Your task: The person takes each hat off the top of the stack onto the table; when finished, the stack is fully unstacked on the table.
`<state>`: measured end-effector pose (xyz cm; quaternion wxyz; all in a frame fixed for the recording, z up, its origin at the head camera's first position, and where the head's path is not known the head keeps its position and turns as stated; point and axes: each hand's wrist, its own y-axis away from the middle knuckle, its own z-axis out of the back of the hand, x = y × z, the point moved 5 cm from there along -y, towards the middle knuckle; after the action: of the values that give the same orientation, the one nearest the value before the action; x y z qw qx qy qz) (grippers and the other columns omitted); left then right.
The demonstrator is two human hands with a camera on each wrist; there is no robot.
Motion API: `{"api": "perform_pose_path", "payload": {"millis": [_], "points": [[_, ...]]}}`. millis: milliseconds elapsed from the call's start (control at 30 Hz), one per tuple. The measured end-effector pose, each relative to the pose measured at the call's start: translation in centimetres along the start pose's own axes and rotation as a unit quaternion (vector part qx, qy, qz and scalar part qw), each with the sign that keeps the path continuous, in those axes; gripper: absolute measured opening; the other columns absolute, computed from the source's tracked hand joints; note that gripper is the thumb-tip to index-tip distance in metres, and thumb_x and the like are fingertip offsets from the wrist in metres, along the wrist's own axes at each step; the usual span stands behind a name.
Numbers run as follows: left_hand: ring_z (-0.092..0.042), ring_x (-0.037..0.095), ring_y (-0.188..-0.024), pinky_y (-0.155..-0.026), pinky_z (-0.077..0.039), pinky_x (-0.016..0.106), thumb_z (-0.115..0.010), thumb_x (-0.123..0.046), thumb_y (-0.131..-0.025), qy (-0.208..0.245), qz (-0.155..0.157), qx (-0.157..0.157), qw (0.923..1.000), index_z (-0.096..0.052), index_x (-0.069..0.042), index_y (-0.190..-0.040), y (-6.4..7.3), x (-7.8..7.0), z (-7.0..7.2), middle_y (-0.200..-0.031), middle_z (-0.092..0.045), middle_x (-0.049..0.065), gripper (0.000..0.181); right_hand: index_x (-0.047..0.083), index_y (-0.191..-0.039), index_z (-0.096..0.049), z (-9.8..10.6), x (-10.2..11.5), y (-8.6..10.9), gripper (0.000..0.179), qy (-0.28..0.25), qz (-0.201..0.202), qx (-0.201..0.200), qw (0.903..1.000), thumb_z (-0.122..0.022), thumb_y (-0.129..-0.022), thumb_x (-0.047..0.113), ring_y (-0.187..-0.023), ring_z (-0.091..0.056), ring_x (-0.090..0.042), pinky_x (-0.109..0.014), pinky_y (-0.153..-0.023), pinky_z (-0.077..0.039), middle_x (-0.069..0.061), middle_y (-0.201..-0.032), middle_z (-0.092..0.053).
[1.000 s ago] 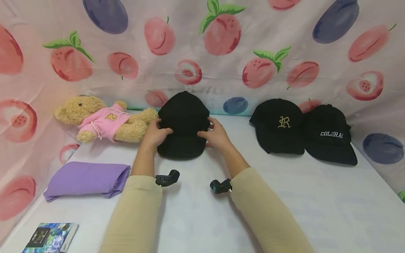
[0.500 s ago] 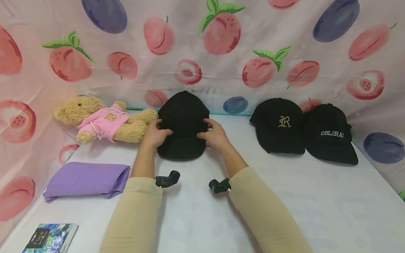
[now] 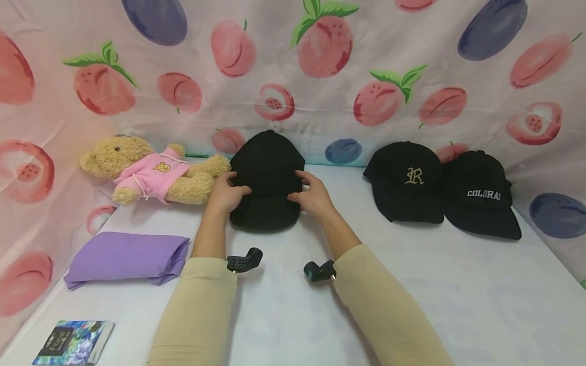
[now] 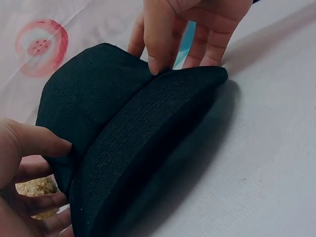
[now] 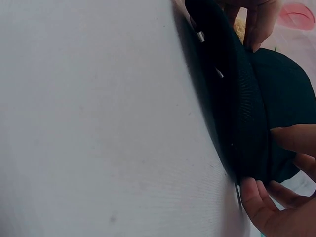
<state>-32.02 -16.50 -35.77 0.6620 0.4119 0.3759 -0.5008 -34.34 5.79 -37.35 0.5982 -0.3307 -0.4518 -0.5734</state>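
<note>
A plain black baseball cap (image 3: 266,175) stands at the back middle of the table in the head view, its brim towards me. My left hand (image 3: 226,195) grips its left side, thumb on the front near the brim seam. On the opposite side, my right hand (image 3: 315,197) holds the cap with its thumb at the same height. The left wrist view shows the thumbs pressing the cap (image 4: 94,89) just above its brim (image 4: 133,133), other fingers around the sides. Part of the right hand's grip (image 5: 291,207) also shows from the right wrist.
Left of the cap lies a teddy bear (image 3: 157,175) in a pink hoodie, feet close to my left hand. A folded purple cloth (image 3: 128,258) and a small book (image 3: 73,343) are nearer. Two lettered black caps, one (image 3: 407,188) overlapping the other (image 3: 480,198), stand at right.
The right fingers have shifted slightly inward along the cap's side. Both hands keep their hold, and the cap stays in nearly the same place; the head view has moved a little.
</note>
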Motion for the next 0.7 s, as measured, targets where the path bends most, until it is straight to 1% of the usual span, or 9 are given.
{"api": "perform_pose_path", "payload": {"millis": [67,133,200,233,300,400,533,600,700], "points": [[-0.029,0.038,-0.154,-0.125,-0.028,0.051,-0.063,-0.012,-0.097,-0.001,0.0,0.001,1.0,-0.031,-0.005,-0.161,0.08,-0.03,0.02,-0.165,-0.031,0.025,0.072,0.023,-0.158,-0.044,0.03,0.02,-0.01,0.075,0.0,0.003,-0.003,1.0,-0.07,-0.091,0.001,-0.123,-0.058,-0.031,-0.038,-0.085,-0.057,-0.015,-0.162,-0.039],[-0.03,0.038,-0.154,-0.125,-0.028,0.051,-0.063,-0.012,-0.098,-0.001,0.001,0.001,1.0,-0.031,-0.005,-0.162,0.12,-0.04,0.02,-0.165,-0.031,0.026,0.072,0.023,-0.157,-0.045,0.05,0.06,-0.03,0.076,-0.002,0.006,-0.006,1.0,-0.069,-0.089,-0.003,-0.103,-0.061,-0.026,-0.033,-0.076,-0.056,-0.015,-0.162,-0.04],[-0.029,0.039,-0.154,-0.125,-0.028,0.052,-0.063,-0.013,-0.098,-0.001,0.001,0.002,1.0,-0.031,-0.005,-0.162,0.12,-0.06,0.05,-0.165,-0.03,0.026,0.072,0.024,-0.157,-0.046,0.08,0.13,-0.03,0.078,0.0,0.008,-0.008,0.9999,-0.067,-0.088,-0.006,-0.085,-0.057,-0.022,-0.029,-0.069,-0.053,-0.015,-0.161,-0.04],[-0.029,0.039,-0.154,-0.125,-0.028,0.052,-0.063,-0.013,-0.098,-0.001,0.0,0.002,1.0,-0.031,-0.006,-0.162,0.13,-0.06,0.08,-0.165,-0.03,0.026,0.072,0.024,-0.157,-0.046,0.08,0.16,-0.02,0.078,-0.001,0.009,-0.009,0.9999,-0.067,-0.088,-0.006,-0.079,-0.055,-0.021,-0.028,-0.068,-0.052,-0.015,-0.161,-0.041],[-0.029,0.039,-0.154,-0.125,-0.028,0.052,-0.063,-0.013,-0.098,-0.002,-0.001,0.002,1.0,-0.031,-0.006,-0.162,0.17,-0.09,0.13,-0.165,-0.03,0.026,0.072,0.024,-0.157,-0.046,0.1,0.21,0.0,0.078,-0.003,0.011,-0.01,0.9999,-0.066,-0.088,-0.007,-0.072,-0.052,-0.018,-0.028,-0.067,-0.051,-0.015,-0.161,-0.041],[-0.03,0.039,-0.154,-0.125,-0.028,0.053,-0.063,-0.014,-0.098,-0.005,-0.004,0.002,1.0,-0.031,-0.006,-0.162,0.32,-0.18,0.18,-0.165,-0.031,0.026,0.072,0.024,-0.157,-0.047,0.19,0.28,0.09,0.077,0.0,0.015,-0.013,0.9998,-0.066,-0.088,-0.007,-0.068,-0.05,-0.017,-0.028,-0.066,-0.05,-0.015,-0.16,-0.042],[-0.03,0.04,-0.153,-0.125,-0.029,0.053,-0.064,-0.014,-0.098,-0.008,-0.004,0.002,1.0,-0.032,-0.006,-0.162,0.55,-0.19,0.24,-0.165,-0.031,0.026,0.072,0.023,-0.156,-0.047,0.28,0.33,0.25,0.076,0.009,0.022,-0.015,0.9996,-0.067,-0.088,-0.006,-0.072,-0.052,-0.019,-0.028,-0.068,-0.049,-0.015,-0.16,-0.042],[-0.03,0.04,-0.153,-0.125,-0.029,0.053,-0.064,-0.014,-0.098,-0.005,-0.003,0.001,1.0,-0.032,-0.007,-0.162,0.64,-0.15,0.25,-0.165,-0.031,0.026,0.072,0.023,-0.156,-0.047,0.31,0.4,0.35,0.076,0.012,0.026,-0.015,0.9995,-0.067,-0.088,-0.005,-0.079,-0.055,-0.022,-0.029,-0.07,-0.05,-0.015,-0.16,-0.043],[-0.03,0.039,-0.153,-0.125,-0.029,0.053,-0.064,-0.014,-0.098,-0.001,-0.002,-0.001,1.0,-0.032,-0.007,-0.162,0.74,-0.12,0.25,-0.164,-0.031,0.026,0.072,0.023,-0.156,-0.048,0.37,0.55,0.49,0.076,0.017,0.031,-0.018,0.9992,-0.066,-0.088,-0.005,-0.099,-0.058,-0.025,-0.032,-0.075,-0.05,-0.015,-0.16,-0.043]]}}
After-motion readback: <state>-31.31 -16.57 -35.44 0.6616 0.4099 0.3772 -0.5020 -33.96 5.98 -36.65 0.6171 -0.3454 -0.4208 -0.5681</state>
